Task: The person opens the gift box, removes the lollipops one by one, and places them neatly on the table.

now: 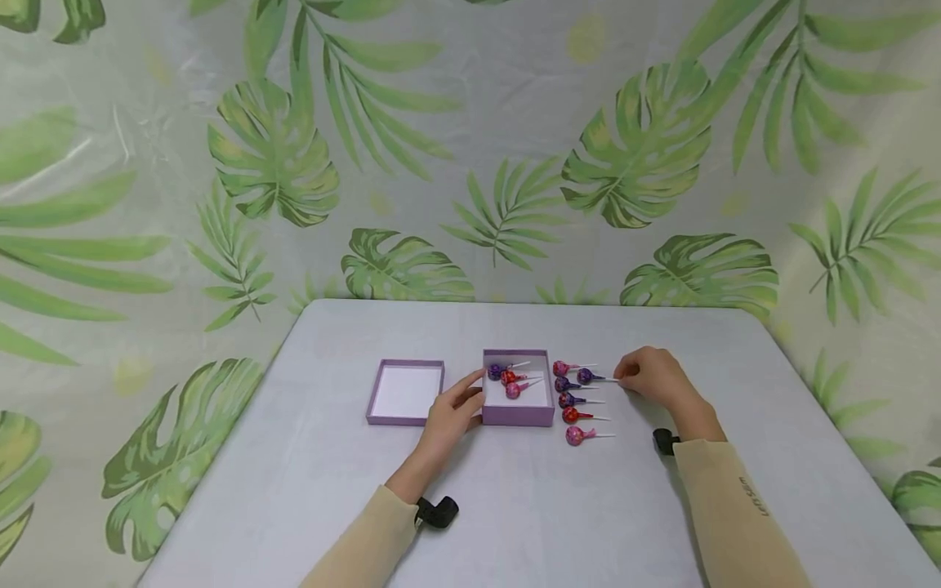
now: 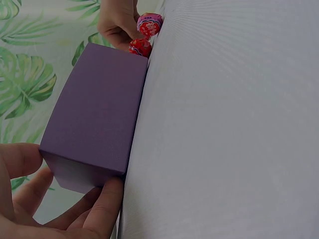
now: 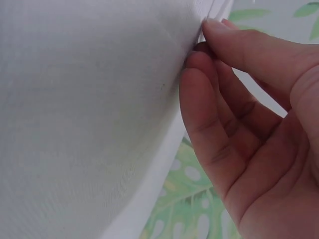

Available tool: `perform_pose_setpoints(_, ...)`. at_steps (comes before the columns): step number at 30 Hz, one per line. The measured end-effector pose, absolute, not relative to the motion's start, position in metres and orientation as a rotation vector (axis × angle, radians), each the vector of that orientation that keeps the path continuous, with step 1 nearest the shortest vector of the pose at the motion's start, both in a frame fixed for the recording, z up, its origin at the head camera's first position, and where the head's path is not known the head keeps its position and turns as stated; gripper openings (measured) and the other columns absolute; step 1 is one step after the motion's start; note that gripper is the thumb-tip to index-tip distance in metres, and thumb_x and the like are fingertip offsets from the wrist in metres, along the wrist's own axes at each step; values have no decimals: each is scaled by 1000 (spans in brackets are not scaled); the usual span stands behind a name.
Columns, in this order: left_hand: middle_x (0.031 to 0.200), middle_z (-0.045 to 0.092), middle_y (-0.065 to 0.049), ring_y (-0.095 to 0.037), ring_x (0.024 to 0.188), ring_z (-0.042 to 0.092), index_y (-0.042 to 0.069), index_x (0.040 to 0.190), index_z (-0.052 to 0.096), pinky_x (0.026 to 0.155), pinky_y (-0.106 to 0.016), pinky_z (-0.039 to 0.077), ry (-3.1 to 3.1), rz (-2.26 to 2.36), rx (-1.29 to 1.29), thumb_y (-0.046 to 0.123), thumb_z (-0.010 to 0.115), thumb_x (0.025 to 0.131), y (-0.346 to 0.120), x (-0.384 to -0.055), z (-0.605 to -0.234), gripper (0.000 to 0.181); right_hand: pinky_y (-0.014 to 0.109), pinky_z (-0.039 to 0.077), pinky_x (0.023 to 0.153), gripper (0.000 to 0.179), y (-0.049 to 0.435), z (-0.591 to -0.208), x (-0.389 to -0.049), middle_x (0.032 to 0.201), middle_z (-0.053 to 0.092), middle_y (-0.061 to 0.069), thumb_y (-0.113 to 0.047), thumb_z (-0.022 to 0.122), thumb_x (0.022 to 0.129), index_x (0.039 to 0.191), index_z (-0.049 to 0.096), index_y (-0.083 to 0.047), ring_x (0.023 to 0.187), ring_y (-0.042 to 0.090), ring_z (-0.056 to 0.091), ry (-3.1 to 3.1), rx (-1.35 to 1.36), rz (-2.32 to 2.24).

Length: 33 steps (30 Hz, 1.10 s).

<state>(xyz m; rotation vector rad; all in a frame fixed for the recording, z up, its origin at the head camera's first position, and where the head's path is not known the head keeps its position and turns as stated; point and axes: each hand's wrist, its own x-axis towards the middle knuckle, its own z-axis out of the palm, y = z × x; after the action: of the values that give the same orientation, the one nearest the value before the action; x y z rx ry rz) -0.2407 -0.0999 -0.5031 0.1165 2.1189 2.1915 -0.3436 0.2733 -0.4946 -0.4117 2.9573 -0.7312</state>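
Observation:
An open purple box (image 1: 517, 416) with a white inside stands mid-table, holding a purple lollipop (image 1: 496, 372), a red lollipop (image 1: 507, 376) and a pink lollipop (image 1: 513, 390). Against its left wall rest the fingers of my left hand (image 1: 450, 416); in the left wrist view they touch the box's corner and lower edge. To the right of the box, my right hand (image 1: 659, 380) pinches the stick end of a dark purple lollipop (image 1: 585, 376), its head pointing left. The right wrist view shows curled fingers (image 3: 199, 99) close over the white table, the lollipop hidden there.
Several more lollipops lie in a column along the box's right side, among them a red one (image 1: 570, 415) and a pink one (image 1: 575, 435). Left of my left hand lies the shallow purple-rimmed lid (image 1: 404, 421). A leaf-print curtain (image 1: 507, 204) hangs behind the table.

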Motion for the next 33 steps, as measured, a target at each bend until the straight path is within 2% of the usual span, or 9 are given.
perform_pose_setpoints(16, 140, 52, -28, -36, 125, 55, 13, 149, 52, 98, -46, 52, 2130, 2159, 107, 12, 58, 103, -101, -243, -504, 46, 45, 49, 77, 5, 265, -495, -344, 86, 69, 5, -7, 73, 91, 94, 77, -8, 82, 26, 57, 3010, -377, -733)
perform_pose_setpoints(23, 140, 52, -29, -38, 124, 55, 13, 148, 53, 98, -46, 52, 2117, 2164, 97, 12, 58, 103, -102, -240, -503, 45, 43, 48, 70, 16, 265, -487, -335, 91, 68, 8, -14, 74, 91, 105, 75, -8, 83, 27, 57, 3007, -303, -728)
perform_pose_setpoints(33, 139, 53, -28, -31, 120, 57, 12, 148, 52, 98, -47, 52, 2130, 2158, 103, 12, 58, 103, -101, -239, -500, 46, 47, 53, 75, 27, 252, -466, -322, 103, 72, 9, -17, 73, 92, 118, 73, -10, 93, 29, 64, 3075, -467, -797)
